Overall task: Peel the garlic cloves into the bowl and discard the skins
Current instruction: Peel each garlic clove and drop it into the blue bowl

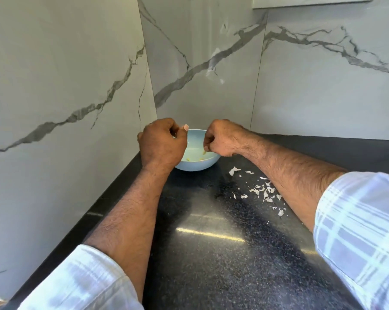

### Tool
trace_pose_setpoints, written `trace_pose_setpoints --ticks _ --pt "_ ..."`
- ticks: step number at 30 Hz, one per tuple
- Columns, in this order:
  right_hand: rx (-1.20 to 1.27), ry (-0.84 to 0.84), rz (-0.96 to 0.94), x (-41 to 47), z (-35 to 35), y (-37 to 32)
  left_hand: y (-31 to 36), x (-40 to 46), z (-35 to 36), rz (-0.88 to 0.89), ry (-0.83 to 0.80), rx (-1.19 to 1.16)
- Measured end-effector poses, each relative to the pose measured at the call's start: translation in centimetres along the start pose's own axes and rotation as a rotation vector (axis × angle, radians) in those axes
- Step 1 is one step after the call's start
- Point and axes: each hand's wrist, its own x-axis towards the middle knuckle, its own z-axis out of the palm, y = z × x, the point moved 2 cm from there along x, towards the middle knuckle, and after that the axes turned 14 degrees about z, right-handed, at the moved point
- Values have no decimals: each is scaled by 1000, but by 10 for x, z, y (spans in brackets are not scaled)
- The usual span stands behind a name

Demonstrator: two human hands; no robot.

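both hands are held over the bowl (194,163), backs toward the camera. the left hand (163,145) is curled into a loose fist above the bowl's left rim, with the thumb tip poking out to the right; whether anything sits inside the curled fingers cannot be told. the right hand (222,139) is also curled, above the bowl's right rim, and its fingertips pinch a small yellowish bit, most likely a clove (204,152), just over the inside of the bowl.

the bowl is pale blue and stands on the table (211,253) at its far left, close to the corner where the walls meet. a few small yellowish pieces (189,159) lie in its bottom, partly hidden by the left hand.

to the right of the bowl and nearer, white skins (259,190) lie scattered on the dark speckled table, right beside the right forearm, with one larger flake (233,170) closest to the bowl.

both forearms are bare, with pale checked sleeves (357,231) rolled up at the near edge. the walls (301,74) are white marble with grey veins.
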Motion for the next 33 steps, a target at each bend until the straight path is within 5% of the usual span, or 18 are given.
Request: trace_pose_setpoints --ticks 7,17,22,28,33 --pt "311 57 32 -32 -54 45 20 -4 12 23 -47 -81" --pt "402 -22 112 -128 -55 190 123 -36 70 -42 -350 -712" --pt "391 220 26 -129 -40 209 120 -45 89 -29 -377 -639" --pt "-90 88 -79 -108 -21 194 102 -53 92 96 -452 -456" --pt "-38 92 -95 -105 -22 206 95 -47 91 107 -445 -451"
